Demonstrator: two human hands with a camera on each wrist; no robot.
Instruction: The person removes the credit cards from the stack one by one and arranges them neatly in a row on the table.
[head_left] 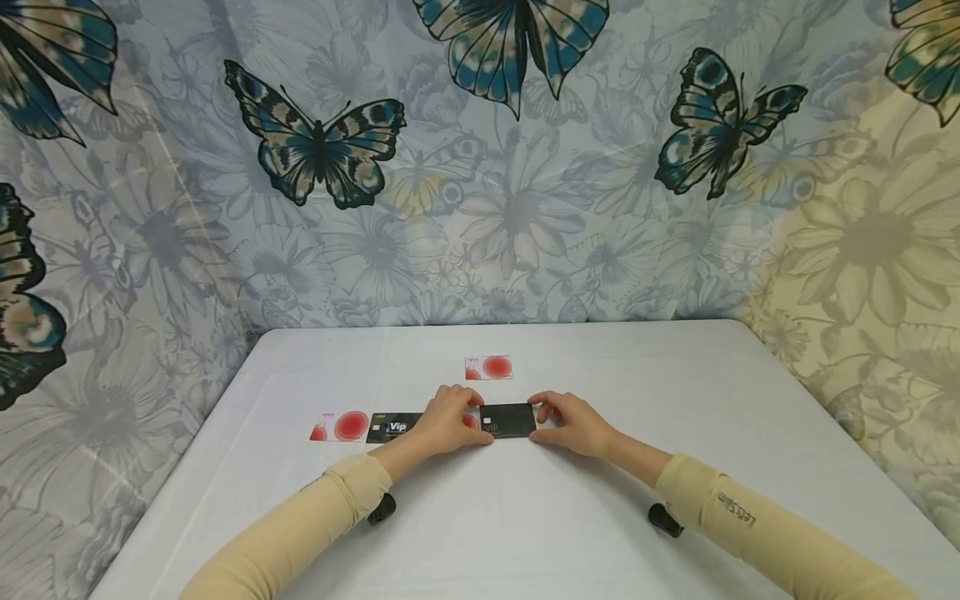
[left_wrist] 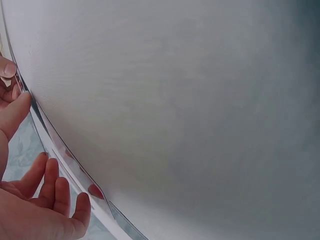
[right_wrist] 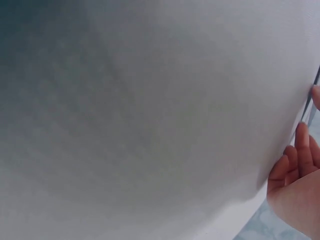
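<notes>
Both hands pinch a black card [head_left: 508, 419] on the desk [head_left: 525, 517], left hand [head_left: 447, 419] and right hand [head_left: 573, 422] at opposite ends. The left hand hides part of a red-and-white card. Wrist views show mostly blurred cloth.

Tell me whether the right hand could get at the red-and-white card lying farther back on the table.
Probably yes. The red-and-white card lies alone on bare table just beyond the black card both hands touch. Nothing stands between it and the right hand, though that hand would have to let go first.
</notes>
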